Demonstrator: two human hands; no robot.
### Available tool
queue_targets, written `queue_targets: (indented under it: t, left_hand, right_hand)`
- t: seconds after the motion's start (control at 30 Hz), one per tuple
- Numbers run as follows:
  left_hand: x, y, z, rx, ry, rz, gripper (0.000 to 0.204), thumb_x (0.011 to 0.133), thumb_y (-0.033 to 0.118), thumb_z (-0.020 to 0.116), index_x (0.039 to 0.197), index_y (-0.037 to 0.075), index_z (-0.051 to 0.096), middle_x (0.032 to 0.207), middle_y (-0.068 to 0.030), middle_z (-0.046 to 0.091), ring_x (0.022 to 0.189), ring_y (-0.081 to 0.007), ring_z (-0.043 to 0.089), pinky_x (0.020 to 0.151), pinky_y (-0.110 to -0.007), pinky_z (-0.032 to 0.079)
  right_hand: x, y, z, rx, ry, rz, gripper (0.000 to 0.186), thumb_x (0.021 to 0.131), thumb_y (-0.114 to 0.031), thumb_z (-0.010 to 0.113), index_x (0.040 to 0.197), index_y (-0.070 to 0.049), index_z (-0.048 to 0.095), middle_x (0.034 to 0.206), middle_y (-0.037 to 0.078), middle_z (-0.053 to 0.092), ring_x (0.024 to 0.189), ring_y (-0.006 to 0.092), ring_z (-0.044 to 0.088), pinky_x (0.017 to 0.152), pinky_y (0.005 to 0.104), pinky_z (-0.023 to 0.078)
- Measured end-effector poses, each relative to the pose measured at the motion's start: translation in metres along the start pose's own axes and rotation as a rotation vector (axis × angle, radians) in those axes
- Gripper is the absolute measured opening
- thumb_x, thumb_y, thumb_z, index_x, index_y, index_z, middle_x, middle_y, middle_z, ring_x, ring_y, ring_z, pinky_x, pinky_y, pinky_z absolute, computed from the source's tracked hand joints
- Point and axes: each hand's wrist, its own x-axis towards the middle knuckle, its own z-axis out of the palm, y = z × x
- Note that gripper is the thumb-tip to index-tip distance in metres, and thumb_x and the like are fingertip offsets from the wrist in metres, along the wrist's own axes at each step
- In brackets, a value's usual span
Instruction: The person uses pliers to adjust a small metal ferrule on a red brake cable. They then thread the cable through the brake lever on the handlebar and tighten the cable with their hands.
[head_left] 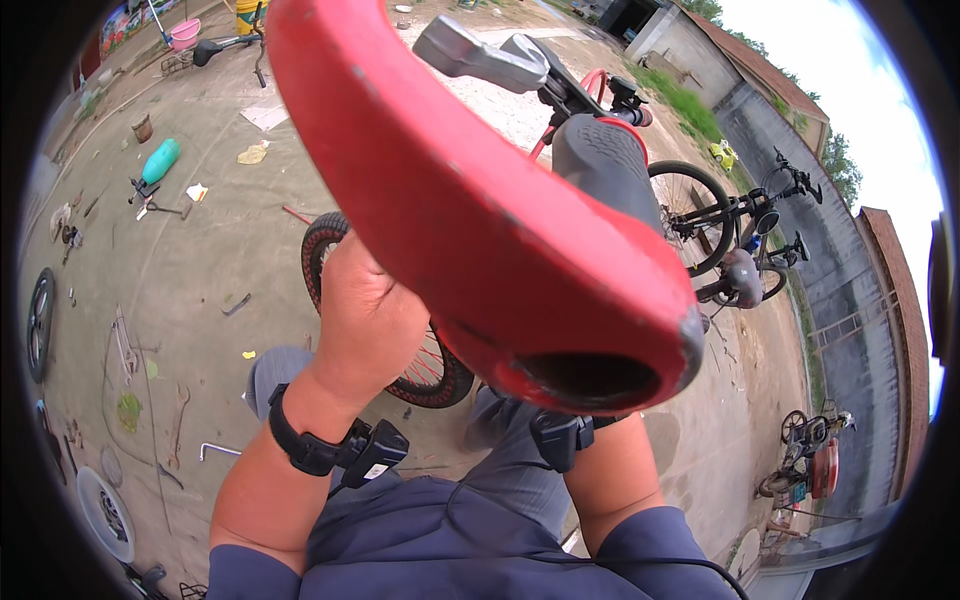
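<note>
A scuffed red bar end [480, 210] with a dark hole at its tip fills the middle, very close to me. Beyond it show a black rubber handlebar grip [605, 165] and a silver brake lever [480, 55]. My left hand [372, 310] is curled closed below the bar end; its fingertips, and whatever they hold, are hidden. A bicycle wheel [450, 388] with a black tyre and red spokes is partly visible behind that hand. Past the strapped wrist of my right forearm [618, 465], the bar end covers my right hand.
Wrenches [180, 425], a hex key [218, 450] and a teal bottle [161, 160] lie on the ground at left. A loose wheel [40, 325] and a pale basin [105, 512] are near the left rim. Parked bicycles [735, 215] stand right, before a grey wall [790, 170].
</note>
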Motion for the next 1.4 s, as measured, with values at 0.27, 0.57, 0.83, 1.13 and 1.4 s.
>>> queue_targets:
  t: [0.27, 0.57, 0.83, 1.13, 1.4]
  left_hand:
    - [0.010, 0.003, 0.007, 0.179, 0.121, 0.216, 0.017, 0.099, 0.004, 0.071, 0.115, -0.001, 0.072, 0.099, -0.0085, 0.074, 0.082, -0.0175, 0.070, 0.071, -0.032, 0.055]
    - [0.006, -0.010, 0.021, -0.599, -0.062, -0.194, 0.020, 0.107, 0.013, 0.063, 0.119, -0.001, 0.069, 0.116, -0.0065, 0.070, 0.102, -0.0154, 0.067, 0.088, -0.030, 0.055]
    - [-0.006, -0.014, 0.048, -0.755, -0.163, -0.415, 0.021, 0.109, 0.017, 0.060, 0.118, -0.001, 0.068, 0.106, -0.0030, 0.069, 0.094, -0.0087, 0.063, 0.082, -0.026, 0.052]
    - [-0.010, 0.000, 0.045, -0.511, -0.215, -0.424, 0.019, 0.109, 0.016, 0.060, 0.113, -0.002, 0.066, 0.104, -0.0044, 0.072, 0.093, -0.0081, 0.064, 0.081, -0.025, 0.054]
    - [-0.021, -0.006, 0.056, -0.411, -0.302, -0.456, 0.019, 0.108, 0.015, 0.061, 0.112, -0.002, 0.067, 0.100, -0.0048, 0.071, 0.090, -0.0091, 0.064, 0.080, -0.028, 0.054]
  right_hand:
    - [-0.013, -0.012, 0.007, 0.047, 0.031, 0.064, 0.020, 0.104, -0.012, 0.065, 0.120, -0.001, 0.068, 0.107, 0.006, 0.073, 0.095, 0.0133, 0.068, 0.083, 0.0286, 0.054]
    - [-0.047, -0.043, 0.022, -0.067, 0.101, 0.123, 0.015, 0.103, -0.009, 0.063, 0.114, 0.000, 0.066, 0.103, 0.003, 0.068, 0.089, 0.0101, 0.065, 0.080, 0.0269, 0.054]
    - [-0.063, -0.012, 0.006, -0.310, 0.099, 0.169, 0.011, 0.101, -0.006, 0.063, 0.111, -0.001, 0.064, 0.094, -0.004, 0.059, 0.083, 0.0021, 0.053, 0.072, 0.0232, 0.045]
    - [-0.074, 0.016, 0.002, -0.535, 0.075, 0.150, 0.009, 0.099, -0.004, 0.064, 0.107, 0.000, 0.066, 0.090, -0.003, 0.057, 0.081, 0.0045, 0.052, 0.070, 0.0250, 0.045]
    - [-0.093, 0.028, -0.010, -0.617, 0.128, 0.116, 0.015, 0.092, -0.006, 0.067, 0.104, 0.003, 0.068, 0.091, 0.008, 0.062, 0.083, 0.0139, 0.057, 0.073, 0.0331, 0.050]
